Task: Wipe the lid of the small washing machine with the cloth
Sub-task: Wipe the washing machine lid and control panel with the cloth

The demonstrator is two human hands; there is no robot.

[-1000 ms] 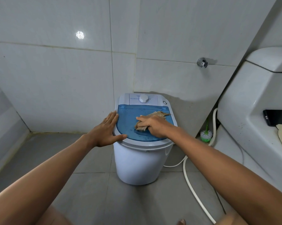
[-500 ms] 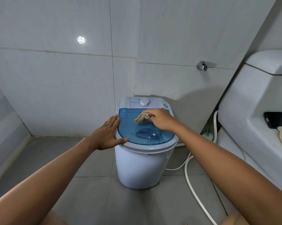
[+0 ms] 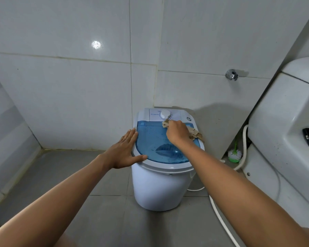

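head view shows the small washing machine [image 3: 165, 175] on the grey floor against the tiled wall, with the right hand [image 3: 177, 133] closed around a bunched tan cloth [image 3: 194, 133] at the far edge of the blue lid [image 3: 155, 138], just below the white dial [image 3: 165, 114], while the left hand [image 3: 124, 151] lies flat and spread on the lid's left rim, steadying it. the wiping looks mid-stroke, with droplets showing on the near part, so the next pass likely calls for drawing the cloth back toward the front edge with even pressure.
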